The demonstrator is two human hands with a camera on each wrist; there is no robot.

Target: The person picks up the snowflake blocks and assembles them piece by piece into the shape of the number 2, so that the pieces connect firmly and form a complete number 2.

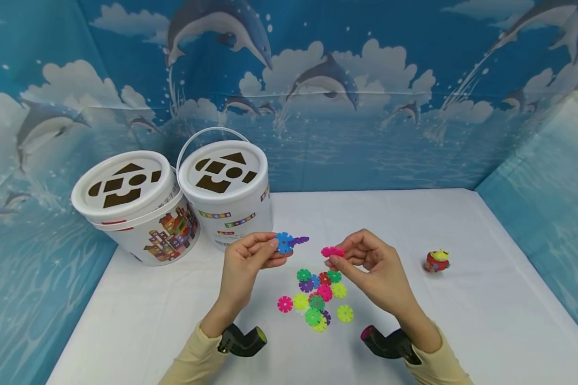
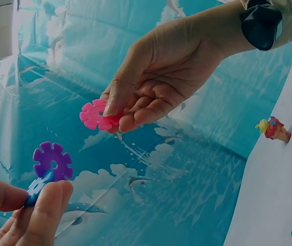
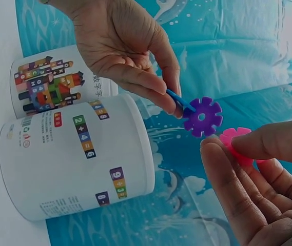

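Note:
In the head view my left hand [image 1: 250, 256] pinches a blue notched disc [image 1: 284, 243] between thumb and fingers. A purple notched disc [image 2: 53, 161] is joined to it, edge into slot, at an angle. My right hand [image 1: 373, 267] pinches a pink notched disc [image 2: 95, 115] by one edge. The pink disc is apart from the purple one, a short gap to its right in the head view. Below both hands, a loose cluster of notched discs [image 1: 316, 302] in green, yellow, pink, red, blue and purple lies on the white table [image 1: 173, 321].
Two white buckets with shape-cut lids stand at the back left: one bucket [image 1: 135, 208] leans, the other bucket [image 1: 223, 192] has its handle raised. A small red and yellow toy figure [image 1: 436, 261] sits at the right. Behind hangs a dolphin-print cloth [image 1: 342, 144].

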